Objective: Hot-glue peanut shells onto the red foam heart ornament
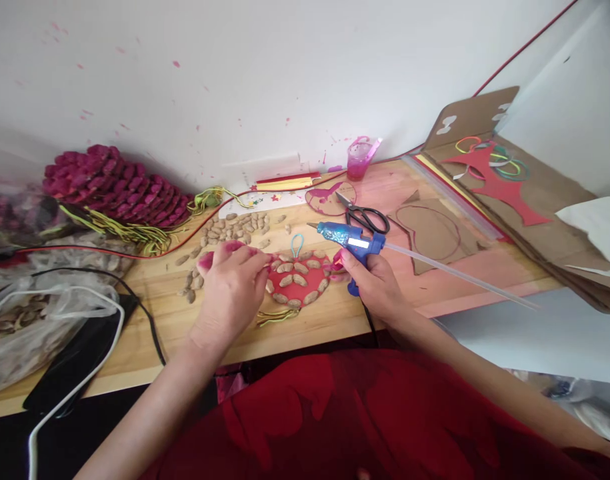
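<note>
My right hand (379, 287) is wrapped round the handle of a blue hot glue gun (347, 237), its nozzle pointing left above the table. A long clear glue stick (459, 270) sticks out of its back. Between my hands lies a red round piece (311, 279) with peanuts along its rim and several across its middle. It has a light blue loop (297, 245) at the top and a yellow-green tassel (279, 317) at the bottom. My left hand (235, 287) is closed at the piece's left edge; its fingertips are partly hidden, and I cannot make out what they hold.
Loose peanuts (225, 230) lie behind my left hand. Black-handled scissors (369, 219) and cut cardboard (429, 230) lie behind the glue gun. A cup of pink liquid (359, 165) stands by the wall. Magenta peanut strings (119, 187), cables (149, 327) and a plastic bag (29, 347) fill the left.
</note>
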The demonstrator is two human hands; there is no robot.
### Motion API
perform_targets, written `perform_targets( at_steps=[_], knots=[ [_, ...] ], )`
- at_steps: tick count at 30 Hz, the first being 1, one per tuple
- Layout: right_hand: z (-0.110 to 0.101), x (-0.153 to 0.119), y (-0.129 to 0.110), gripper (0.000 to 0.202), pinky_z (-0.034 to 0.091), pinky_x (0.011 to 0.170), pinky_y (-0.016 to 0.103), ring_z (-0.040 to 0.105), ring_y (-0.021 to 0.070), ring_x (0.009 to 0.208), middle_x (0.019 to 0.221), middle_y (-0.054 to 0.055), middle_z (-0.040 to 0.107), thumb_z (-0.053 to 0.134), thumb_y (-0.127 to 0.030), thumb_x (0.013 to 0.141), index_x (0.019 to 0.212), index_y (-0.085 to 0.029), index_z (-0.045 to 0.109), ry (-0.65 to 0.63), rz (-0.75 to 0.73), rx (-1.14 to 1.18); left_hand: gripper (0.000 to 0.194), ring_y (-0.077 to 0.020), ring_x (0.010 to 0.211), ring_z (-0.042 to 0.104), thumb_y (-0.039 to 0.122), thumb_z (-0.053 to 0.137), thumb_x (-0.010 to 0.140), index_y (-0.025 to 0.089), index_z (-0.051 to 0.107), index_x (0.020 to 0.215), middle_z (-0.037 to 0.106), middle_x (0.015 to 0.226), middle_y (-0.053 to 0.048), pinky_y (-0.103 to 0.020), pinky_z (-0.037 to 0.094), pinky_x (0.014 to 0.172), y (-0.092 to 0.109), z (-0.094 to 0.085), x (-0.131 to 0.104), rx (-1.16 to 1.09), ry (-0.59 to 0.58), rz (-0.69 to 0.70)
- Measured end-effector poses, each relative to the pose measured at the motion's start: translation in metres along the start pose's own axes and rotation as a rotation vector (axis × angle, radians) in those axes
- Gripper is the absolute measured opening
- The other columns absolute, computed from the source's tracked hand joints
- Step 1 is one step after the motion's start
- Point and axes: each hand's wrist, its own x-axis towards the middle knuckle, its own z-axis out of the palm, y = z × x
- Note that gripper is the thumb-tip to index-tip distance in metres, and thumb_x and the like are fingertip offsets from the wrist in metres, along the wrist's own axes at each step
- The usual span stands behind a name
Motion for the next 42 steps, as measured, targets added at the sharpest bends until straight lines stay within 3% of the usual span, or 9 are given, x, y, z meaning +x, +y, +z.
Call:
perform_targets(
  at_steps=[3,12,23,37,42],
  knots=[
    [0.000,0.001,0.002,0.047,0.058,0.063,0.028,0.070,0.0187,0.077,0.094,0.006,0.075,0.071,-0.062,0.083,0.101,-0.019,0.071,-0.003,-0.004,0.015,0.018,-0.0309,0.097,0.057,0.022,0.062,0.093,0.022,0.078,0.086,0.074,0.088,-0.008,-0.047,0.044,0.088,-0.004,0.001,0.004,-0.004,-0.050,-0.033],
    [-0.001,0.002,0.003,0.044,0.058,0.064,0.028,0.069,0.0167,0.073,0.088,0.004,0.072,0.070,-0.062,0.084,0.095,-0.020,0.069,-0.011,-0.007,0.019,0.017,-0.0322,0.094,0.054,0.024,0.063,0.090,0.021,0.079,0.086,0.071,0.086,-0.011,-0.045,0.042,0.084,0.005,0.014,0.014,0.030,-0.117,0.016],
    [0.000,0.001,0.000,0.043,0.056,0.060,0.027,0.067,0.0156,0.071,0.090,0.004,0.073,0.070,-0.060,0.084,0.098,-0.020,0.071,-0.015,-0.019,0.027,0.017,-0.0377,0.101,0.057,0.028,0.064,0.088,0.019,0.077,0.083,0.072,0.085,-0.013,-0.049,0.040,0.083,0.016,0.009,0.017,0.119,-0.202,-0.075],
    [0.000,0.003,0.006,0.042,0.060,0.067,0.029,0.072,0.0182,0.077,0.092,0.005,0.076,0.071,-0.060,0.085,0.098,-0.020,0.073,-0.005,-0.027,0.015,0.020,-0.0390,0.105,0.059,0.027,0.060,0.090,0.019,0.079,0.084,0.074,0.089,-0.015,-0.051,0.041,0.086,0.021,0.007,0.023,0.137,-0.291,-0.099],
    [-0.001,0.001,0.007,0.045,0.060,0.066,0.029,0.073,0.0185,0.072,0.086,0.004,0.076,0.073,-0.063,0.083,0.094,-0.020,0.070,0.000,-0.005,0.072,0.014,-0.0366,0.102,0.062,0.028,0.068,0.084,0.021,0.079,0.079,0.076,0.088,-0.011,-0.051,0.043,0.089,0.013,0.001,0.027,-0.030,-0.254,-0.210]
  ],
)
